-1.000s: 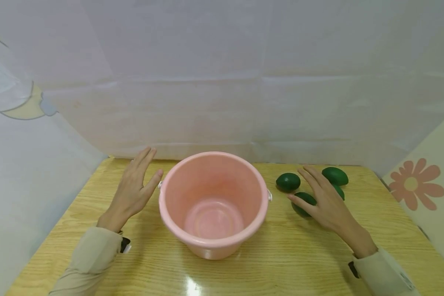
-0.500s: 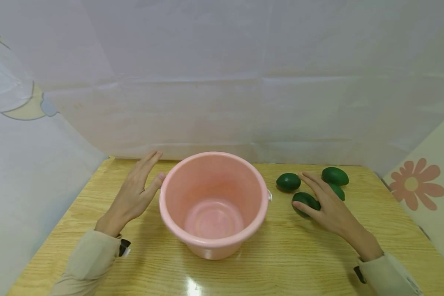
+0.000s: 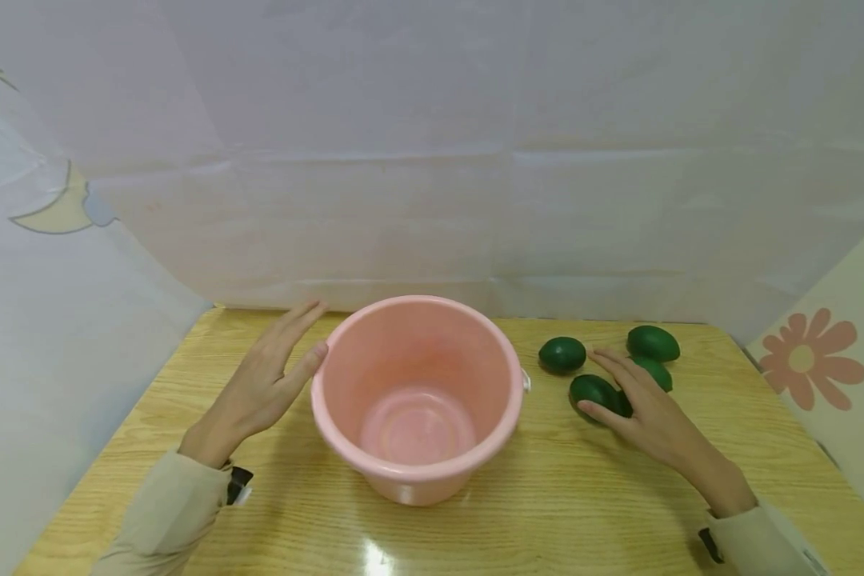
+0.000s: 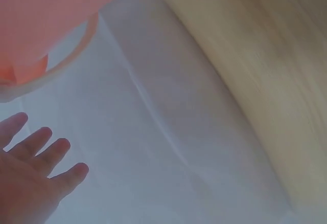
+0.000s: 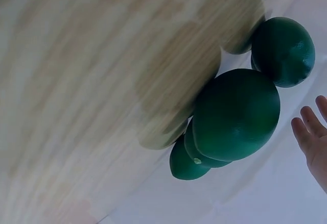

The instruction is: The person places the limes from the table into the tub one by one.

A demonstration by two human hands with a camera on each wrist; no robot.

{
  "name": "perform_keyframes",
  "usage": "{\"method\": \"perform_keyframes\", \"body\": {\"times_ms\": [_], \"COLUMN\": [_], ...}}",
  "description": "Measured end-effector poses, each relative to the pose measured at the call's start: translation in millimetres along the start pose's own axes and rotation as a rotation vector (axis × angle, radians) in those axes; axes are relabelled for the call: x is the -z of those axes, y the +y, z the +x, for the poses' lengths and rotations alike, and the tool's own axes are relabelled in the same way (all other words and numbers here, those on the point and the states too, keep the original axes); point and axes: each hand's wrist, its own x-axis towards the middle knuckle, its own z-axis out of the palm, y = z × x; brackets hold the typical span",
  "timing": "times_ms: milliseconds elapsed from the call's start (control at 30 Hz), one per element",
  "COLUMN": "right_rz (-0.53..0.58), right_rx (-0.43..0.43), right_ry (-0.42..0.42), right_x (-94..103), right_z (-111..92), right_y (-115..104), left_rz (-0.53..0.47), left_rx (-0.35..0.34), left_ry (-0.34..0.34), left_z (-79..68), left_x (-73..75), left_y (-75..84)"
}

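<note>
A pink bucket [image 3: 414, 472] stands upright with its mouth up; no contents show inside. Beside its left rim is my left hand [image 3: 259, 380], fingers extended; the thumb overlaps the rim in the head view, and I cannot tell whether it touches. In the left wrist view the fingers [image 4: 48, 157] are spread apart from the bucket [image 4: 56, 9]. Several dark green oval fruits [image 3: 562, 354] lie right of the bucket. Over the nearest fruit [image 3: 594, 392] hovers my right hand [image 3: 651, 412], with fingers loosely extended and holding nothing. The right wrist view shows these fruits [image 5: 237, 114] apart from the fingers [image 5: 302, 134].
A wood-grain table [image 3: 518, 520] carries everything. Pale sheeting [image 3: 418, 216] rises behind the table and along both sides. White handle fittings [image 3: 526, 381] stick out from the bucket's rim, and its handle [image 4: 84, 45] hangs in the left wrist view.
My left hand has shifted right, its thumb now over the bucket's rim. My right hand has drifted slightly right and toward me. Bucket and fruits have stayed put.
</note>
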Motion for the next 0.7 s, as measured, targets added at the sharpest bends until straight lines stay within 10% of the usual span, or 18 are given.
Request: {"method": "perform_keyframes", "body": {"times_ms": [700], "right_rz": [0.015], "right_rx": [-0.074], "right_ry": [-0.09], "right_x": [-2.4], "right_z": [-6], "right_y": [6], "left_rz": [-0.068], "left_rx": [-0.075], "left_ry": [-0.064], "left_z": [-5.5], "left_x": [-2.0], "left_y": [14.3]}}
